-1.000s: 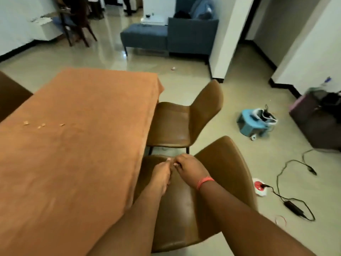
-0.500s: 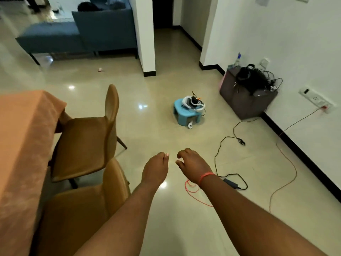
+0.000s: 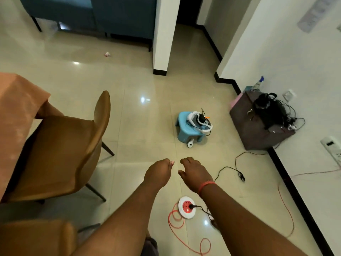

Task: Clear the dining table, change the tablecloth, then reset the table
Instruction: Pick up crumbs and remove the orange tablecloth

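Observation:
Only a corner of the dining table shows at the left edge, covered by an orange tablecloth (image 3: 16, 108). A tan chair (image 3: 64, 145) is tucked against it, and a second tan chair (image 3: 36, 237) fills the bottom left. My left hand (image 3: 158, 174) and my right hand (image 3: 193, 174) hang side by side over the floor, well right of the table. Their fingers are loosely curled, and I see nothing held in either. A red band circles my right wrist.
A blue stool (image 3: 190, 130) carrying a white headset stands on the tiled floor ahead. A round extension socket (image 3: 186, 206) with an orange cord lies below my hands, with a black cable (image 3: 238, 170) to its right. A dark box (image 3: 258, 126) sits by the right wall, beyond a white pillar (image 3: 162, 34).
My view has swung right, away from the table top to the open floor. My hands, which touched over the near chair, have drifted slightly apart.

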